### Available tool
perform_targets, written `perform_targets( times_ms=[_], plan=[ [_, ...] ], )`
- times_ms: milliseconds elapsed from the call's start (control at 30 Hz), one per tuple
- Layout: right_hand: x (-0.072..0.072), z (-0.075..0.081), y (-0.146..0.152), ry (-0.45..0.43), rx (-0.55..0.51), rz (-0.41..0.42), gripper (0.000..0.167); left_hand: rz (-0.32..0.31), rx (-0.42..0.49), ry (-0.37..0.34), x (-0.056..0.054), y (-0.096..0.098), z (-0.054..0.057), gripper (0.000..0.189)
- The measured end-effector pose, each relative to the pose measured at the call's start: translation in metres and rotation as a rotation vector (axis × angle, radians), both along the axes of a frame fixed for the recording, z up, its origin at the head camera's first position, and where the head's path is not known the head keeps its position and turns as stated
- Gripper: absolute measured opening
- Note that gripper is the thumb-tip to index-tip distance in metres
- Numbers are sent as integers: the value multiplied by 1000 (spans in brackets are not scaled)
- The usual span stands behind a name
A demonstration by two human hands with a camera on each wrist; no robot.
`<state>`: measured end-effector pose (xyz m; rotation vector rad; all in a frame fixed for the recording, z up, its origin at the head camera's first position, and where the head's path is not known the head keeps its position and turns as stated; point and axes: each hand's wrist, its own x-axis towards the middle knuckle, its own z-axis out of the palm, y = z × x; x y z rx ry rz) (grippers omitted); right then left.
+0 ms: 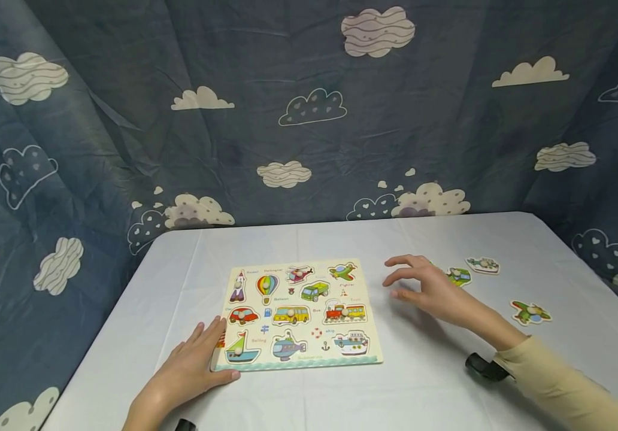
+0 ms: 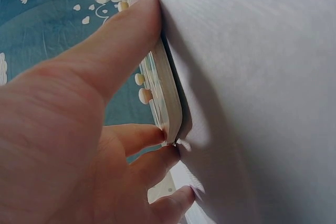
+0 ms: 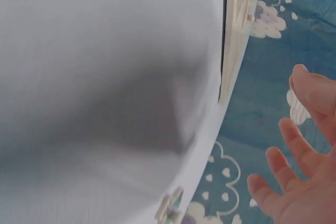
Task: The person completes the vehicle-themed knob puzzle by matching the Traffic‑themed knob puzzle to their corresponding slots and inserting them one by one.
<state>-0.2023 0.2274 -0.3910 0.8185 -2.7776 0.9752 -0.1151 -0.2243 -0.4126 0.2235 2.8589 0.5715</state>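
Observation:
A wooden picture puzzle board [image 1: 314, 363] with vehicle pictures lies on the table. My left hand [image 1: 190, 362] rests at its near left corner, thumb along the front edge and fingers against the left side; the left wrist view shows the fingertips right at the board's edge [image 2: 170, 98]. My right hand [image 1: 433, 290] hovers to the right of the board, fingers loosely spread, holding nothing. Knobbed pieces such as the red car [image 1: 242, 315], bus [image 1: 282, 315] and train [image 1: 336, 312] sit in the board. Behind the right hand is a green truck piece [image 1: 460, 276], partly hidden.
Farther right on the white tablecloth [image 1: 422, 383] lie a loose ship piece [image 1: 482, 266] and a green and red plane piece [image 1: 530, 313]. A dark blue curtain [image 1: 244, 143] with clouds hangs behind the table. A black wrist device [image 1: 487, 367] sits under the right forearm.

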Motion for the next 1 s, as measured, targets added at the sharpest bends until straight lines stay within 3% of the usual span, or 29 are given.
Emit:
perform_targets(
  times_ms=[600,1000],
  plan=[
    [10,9,59,-27,17,-146,20,2,-4,-2,0,0,0,108],
    [7,-1,94,36,26,-202,24,6,0,8,0,-1,-3,107]
  ],
)
